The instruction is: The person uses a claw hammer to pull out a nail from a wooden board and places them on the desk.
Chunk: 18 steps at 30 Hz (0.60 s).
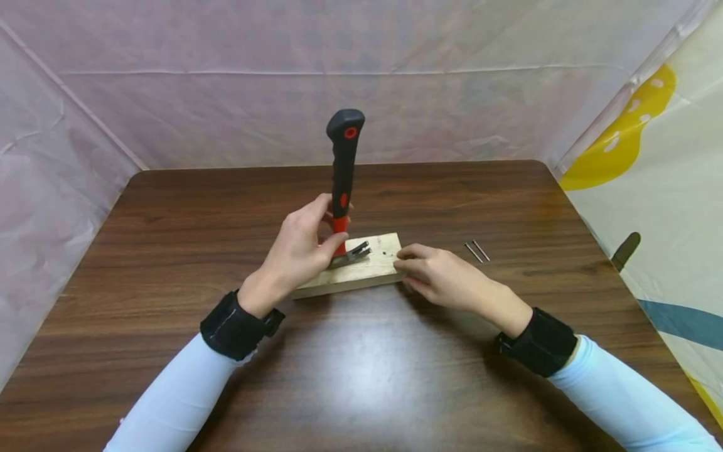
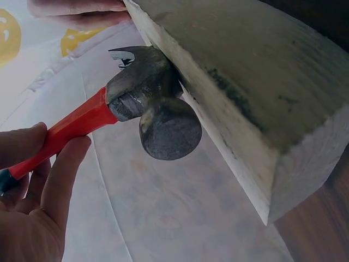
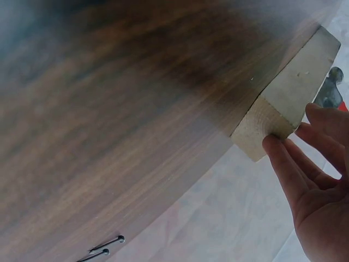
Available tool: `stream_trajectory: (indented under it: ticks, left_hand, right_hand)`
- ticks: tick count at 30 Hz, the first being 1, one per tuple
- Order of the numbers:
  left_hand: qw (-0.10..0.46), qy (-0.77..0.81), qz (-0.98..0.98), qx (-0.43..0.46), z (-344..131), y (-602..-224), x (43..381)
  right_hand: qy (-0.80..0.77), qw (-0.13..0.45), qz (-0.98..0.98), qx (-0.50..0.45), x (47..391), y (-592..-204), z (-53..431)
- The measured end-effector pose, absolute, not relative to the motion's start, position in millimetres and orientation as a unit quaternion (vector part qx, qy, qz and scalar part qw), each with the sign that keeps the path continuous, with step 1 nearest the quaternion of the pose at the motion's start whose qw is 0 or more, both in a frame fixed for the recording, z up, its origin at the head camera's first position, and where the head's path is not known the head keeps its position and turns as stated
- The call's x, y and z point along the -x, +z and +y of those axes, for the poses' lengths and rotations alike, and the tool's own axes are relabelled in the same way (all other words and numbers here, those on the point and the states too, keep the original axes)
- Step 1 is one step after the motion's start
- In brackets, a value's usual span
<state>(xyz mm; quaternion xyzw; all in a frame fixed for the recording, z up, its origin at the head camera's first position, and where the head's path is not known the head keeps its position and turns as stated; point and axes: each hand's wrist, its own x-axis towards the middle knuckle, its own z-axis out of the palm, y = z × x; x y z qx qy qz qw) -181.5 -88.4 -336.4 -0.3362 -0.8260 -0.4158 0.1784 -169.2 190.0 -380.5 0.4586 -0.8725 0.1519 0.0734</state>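
My left hand (image 1: 305,245) grips a claw hammer (image 1: 344,166) low on its red neck, just above the head. The hammer stands nearly upright, black handle up, its metal head on top of a pale wooden block (image 1: 373,267). In the left wrist view the round striking face (image 2: 170,131) and the claw show beside the block, with thumb and fingers around the neck. My right hand (image 1: 437,276) touches the block's right end with fairly straight fingertips. Small dark spots (image 1: 385,253) mark the block's top near those fingers.
Two loose nails (image 1: 477,251) lie side by side on the brown wooden table (image 1: 361,358), right of the right hand. A pale sheet (image 1: 282,119) hangs behind the table's far edge, and a patterned one (image 1: 678,220) hangs on the right.
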Motion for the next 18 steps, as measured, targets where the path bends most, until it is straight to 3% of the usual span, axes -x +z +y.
stream_trajectory:
  ticks: [18]
  left_hand:
    - [0.177, -0.433, -0.82, 0.331, -96.9, -339.6, 176.5]
  right_hand:
    - [0.154, 0.067, -0.875, -0.454, 169.6, -379.5, 188.9]
